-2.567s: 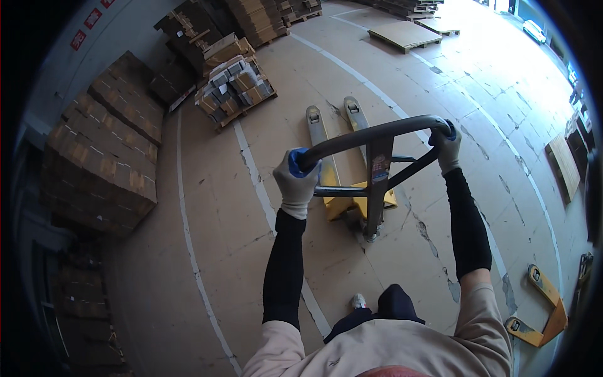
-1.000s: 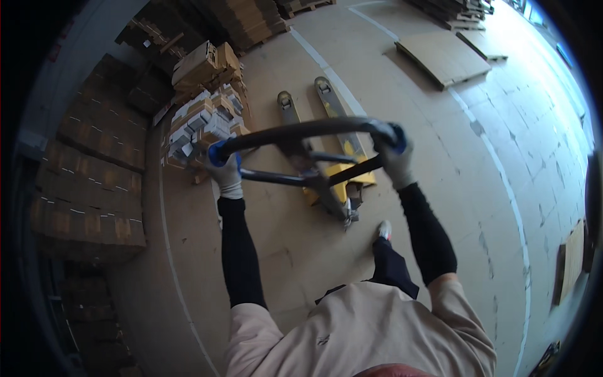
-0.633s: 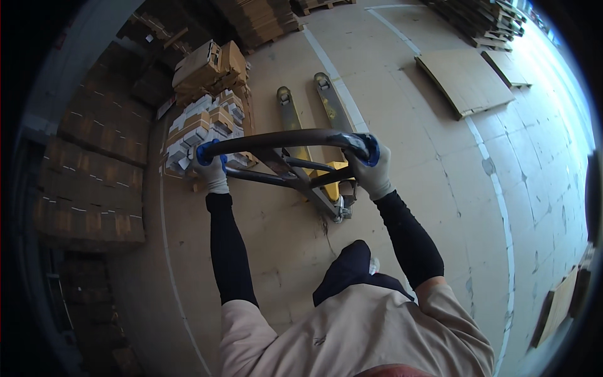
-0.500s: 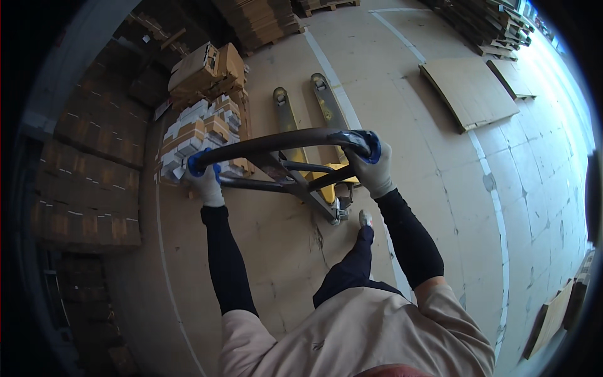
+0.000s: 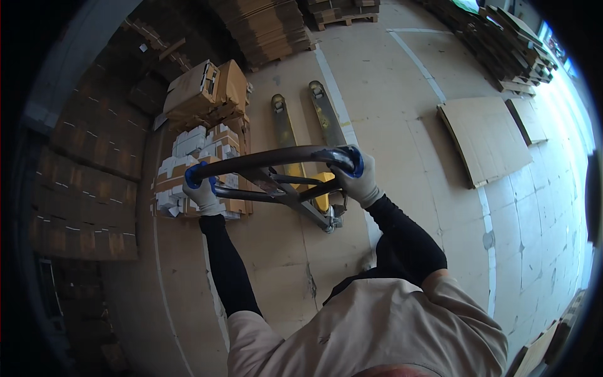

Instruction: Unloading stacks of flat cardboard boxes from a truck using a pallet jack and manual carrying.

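Pale-gloved left hand (image 5: pixel 202 193) is gripping the left end of a dark, curved metal loop handle (image 5: pixel 270 159); pale-gloved right hand (image 5: pixel 360 182) is clasping its right end. Both grips are looking firm. Handle is belonging to a yellow-and-grey metal pallet jack (image 5: pixel 321 202), which is standing ahead of the person on the tan floor (image 5: pixel 276 273), its two long, scuffed forks (image 5: pixel 286 129) pointing away.

Progress, as judged: taking hold is done; loading is not, since the forks are carrying nothing. White-and-brown carton pile (image 5: pixel 188 144) is sitting left of the forks, near but apart. Remaining distance: cannot tell.
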The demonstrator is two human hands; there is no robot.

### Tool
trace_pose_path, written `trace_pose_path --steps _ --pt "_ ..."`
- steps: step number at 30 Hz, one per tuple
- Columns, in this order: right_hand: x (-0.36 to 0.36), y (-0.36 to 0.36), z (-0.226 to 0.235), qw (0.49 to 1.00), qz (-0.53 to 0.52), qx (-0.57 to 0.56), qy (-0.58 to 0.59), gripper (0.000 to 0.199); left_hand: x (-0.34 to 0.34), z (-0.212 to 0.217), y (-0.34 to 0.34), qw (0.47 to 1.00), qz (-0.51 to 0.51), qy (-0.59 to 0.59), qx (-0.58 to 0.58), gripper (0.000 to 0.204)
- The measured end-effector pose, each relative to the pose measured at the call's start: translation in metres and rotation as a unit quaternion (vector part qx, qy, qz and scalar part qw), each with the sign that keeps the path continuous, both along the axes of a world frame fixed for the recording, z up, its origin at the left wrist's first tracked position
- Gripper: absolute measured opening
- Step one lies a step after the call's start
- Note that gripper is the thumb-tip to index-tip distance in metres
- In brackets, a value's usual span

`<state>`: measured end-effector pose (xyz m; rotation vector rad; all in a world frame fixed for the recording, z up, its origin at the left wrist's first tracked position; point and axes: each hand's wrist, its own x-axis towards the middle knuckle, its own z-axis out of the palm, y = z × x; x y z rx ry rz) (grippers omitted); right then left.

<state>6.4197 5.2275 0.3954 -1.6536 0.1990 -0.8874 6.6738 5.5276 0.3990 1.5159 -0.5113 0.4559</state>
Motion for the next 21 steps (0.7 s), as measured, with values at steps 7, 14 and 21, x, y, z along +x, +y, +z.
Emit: trace_pose_path --steps 7,14,21 --pt "0.141 -0.104 -0.003 0.999 0.038 -0.007 -0.02 0.027 0.105 -0.002 -0.075 0.997 0.078 0.025 0.001 0.02" --pt "0.285 -0.18 0.007 0.997 0.063 -0.046 -0.008 0.029 0.223 0.0 -0.121 0.989 0.14 0.023 0.04 0.021" --pt "0.424 -0.254 -0.002 0.997 0.07 -0.013 -0.013 0.028 0.331 0.011 -0.201 0.986 0.159 -0.008 0.048 0.019"
